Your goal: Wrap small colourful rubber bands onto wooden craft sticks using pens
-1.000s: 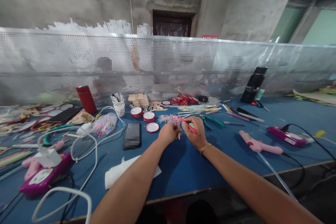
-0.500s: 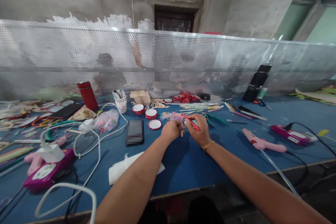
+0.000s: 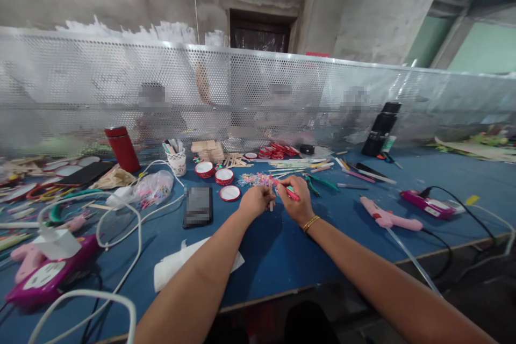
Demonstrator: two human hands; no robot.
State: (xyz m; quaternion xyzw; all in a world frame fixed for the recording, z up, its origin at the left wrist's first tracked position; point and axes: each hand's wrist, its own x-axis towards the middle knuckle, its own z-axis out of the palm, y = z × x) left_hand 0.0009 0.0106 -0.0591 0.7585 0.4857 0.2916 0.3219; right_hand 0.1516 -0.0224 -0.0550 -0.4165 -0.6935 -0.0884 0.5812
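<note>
My left hand [image 3: 255, 201] is closed around a small wooden craft stick [image 3: 271, 205], held upright above the blue tabletop. Gripped in my right hand [image 3: 299, 205] is a red marker pen [image 3: 292, 193], its tip pointing left at the upper part of the stick. Whether tip and stick touch is too small to tell. Just behind my hands lies a heap of small pastel-coloured pieces [image 3: 250, 179]. Round red-rimmed discs [image 3: 229, 193] lie left of it, and green-handled pliers [image 3: 312, 185] lie beyond my right hand.
A phone [image 3: 197, 207] and a white paper roll [image 3: 173, 269] lie by my left forearm. To the right is a pink glue gun [image 3: 389, 216] with a cord. White cable [image 3: 139, 236] loops across the left side. A perforated metal screen [image 3: 258, 97] stands along the back.
The whole scene has slid left in the view as my head turned slightly right. Both hands keep hold of the stick and marker, with the marker's angle slightly altered.
</note>
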